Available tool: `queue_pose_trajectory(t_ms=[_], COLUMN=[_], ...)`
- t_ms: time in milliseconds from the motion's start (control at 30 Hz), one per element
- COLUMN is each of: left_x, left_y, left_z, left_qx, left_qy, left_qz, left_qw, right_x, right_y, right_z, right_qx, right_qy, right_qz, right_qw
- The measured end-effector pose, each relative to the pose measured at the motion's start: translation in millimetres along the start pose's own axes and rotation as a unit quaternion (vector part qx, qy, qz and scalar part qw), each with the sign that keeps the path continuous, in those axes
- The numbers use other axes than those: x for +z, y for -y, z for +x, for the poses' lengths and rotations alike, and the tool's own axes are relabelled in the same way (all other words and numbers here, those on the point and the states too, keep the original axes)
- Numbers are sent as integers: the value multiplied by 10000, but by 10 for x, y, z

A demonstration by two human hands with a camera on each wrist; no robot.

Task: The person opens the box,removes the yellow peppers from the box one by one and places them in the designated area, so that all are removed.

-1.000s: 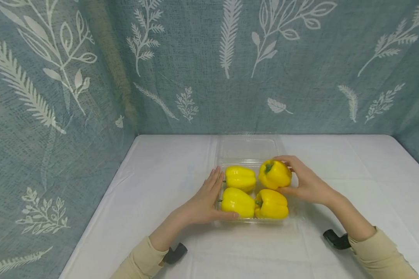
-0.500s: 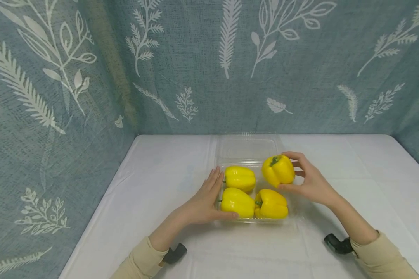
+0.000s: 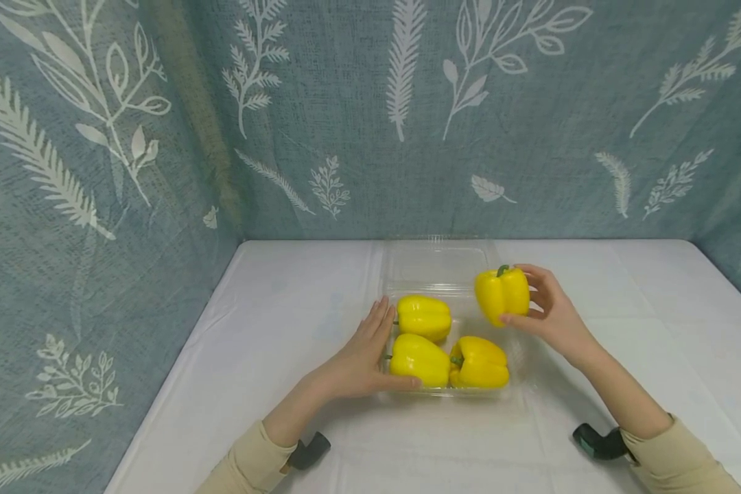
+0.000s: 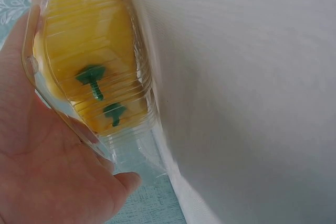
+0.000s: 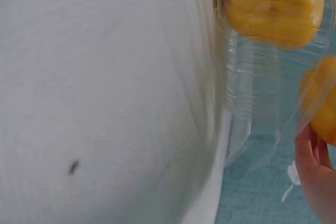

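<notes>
A clear plastic clamshell container (image 3: 463,392) holds three yellow bell peppers: one at the back left (image 3: 423,317), one at the front left (image 3: 420,360), one at the front right (image 3: 480,363). My left hand (image 3: 359,357) rests against its left side, fingers straight and thumb along the front rim. Through the ribbed wall (image 4: 128,85) the left wrist view shows two green stems. Above the back right of the container, my right hand (image 3: 552,312) grips another yellow bell pepper (image 3: 500,295) from the right, its stem upward. That pepper is partly cut off in the right wrist view.
The container's hinged lid (image 3: 438,266) lies folded back behind it. A white cloth (image 3: 630,302) covers the table. Patterned blue-green curtains (image 3: 346,123) hang along the back and left edges. Dark wrist devices (image 3: 599,442) stick out near both sleeves.
My right hand has lifted the bell pepper up and to the right out of the container's back right corner, tipping its stem upward. The left hand stays in place.
</notes>
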State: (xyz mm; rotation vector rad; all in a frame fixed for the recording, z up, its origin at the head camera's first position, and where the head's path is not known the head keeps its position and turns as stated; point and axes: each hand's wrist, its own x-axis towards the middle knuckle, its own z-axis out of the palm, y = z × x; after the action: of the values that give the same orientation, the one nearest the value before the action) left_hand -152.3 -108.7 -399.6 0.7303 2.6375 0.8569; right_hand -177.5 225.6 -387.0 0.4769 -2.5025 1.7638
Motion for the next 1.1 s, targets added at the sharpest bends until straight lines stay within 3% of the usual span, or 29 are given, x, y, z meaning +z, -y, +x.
queue_pose_trajectory(t_ms=[267, 433, 667, 900, 1100], left_x=[-16, -13, 1, -1, -3], left_y=[-18, -11, -5, -9, -3], left_z=[-7, 0, 4, -5, -9], left_qx=[46, 46, 89, 103, 88], left_qy=[-22, 15, -15, -30, -28], left_qz=[-2, -34, -75, -111, -149], left_qw=[10000, 10000, 9999, 9999, 9998], right_x=[-79, -138, -191, -257, -331], right_y=[21, -20, -39, -83, -155], right_z=[-9, 3, 8, 33, 37], right_qx=[991, 1402, 1691, 1796, 2025], right_qy=[-335, -518, -715, -897, -868], right_qz=[384, 476, 673, 1902, 1980], right_qw=[9938, 9876, 9807, 9610, 9551])
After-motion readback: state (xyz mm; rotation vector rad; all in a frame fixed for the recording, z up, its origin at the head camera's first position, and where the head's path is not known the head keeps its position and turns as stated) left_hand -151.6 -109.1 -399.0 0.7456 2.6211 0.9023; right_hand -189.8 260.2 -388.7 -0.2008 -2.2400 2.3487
